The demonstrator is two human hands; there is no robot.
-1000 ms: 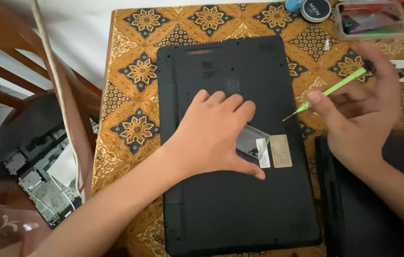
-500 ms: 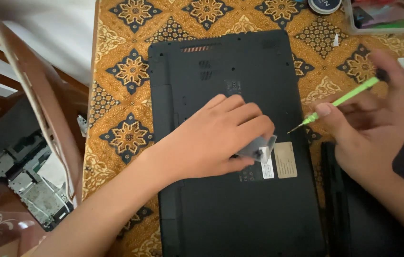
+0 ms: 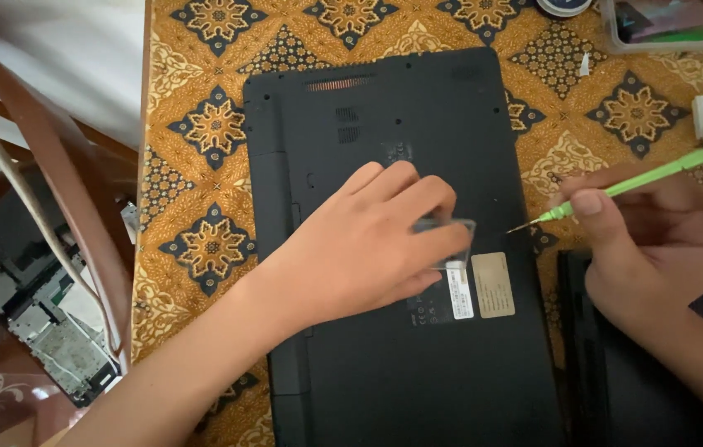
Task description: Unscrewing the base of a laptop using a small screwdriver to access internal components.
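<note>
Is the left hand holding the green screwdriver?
No, the right hand holds the green screwdriver; the left hand rests on the black laptop.

Black laptop (image 3: 401, 248) lies underside up; green screwdriver (image 3: 616, 192) seemingly just above it.

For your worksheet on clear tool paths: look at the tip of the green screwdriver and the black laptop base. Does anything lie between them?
Nothing visible does. The thin green screwdriver in the right hand points its metal tip at the upturned black plastic laptop base near its right edge. The left hand lies flat on the base, left of the tip, apart from it.
</note>
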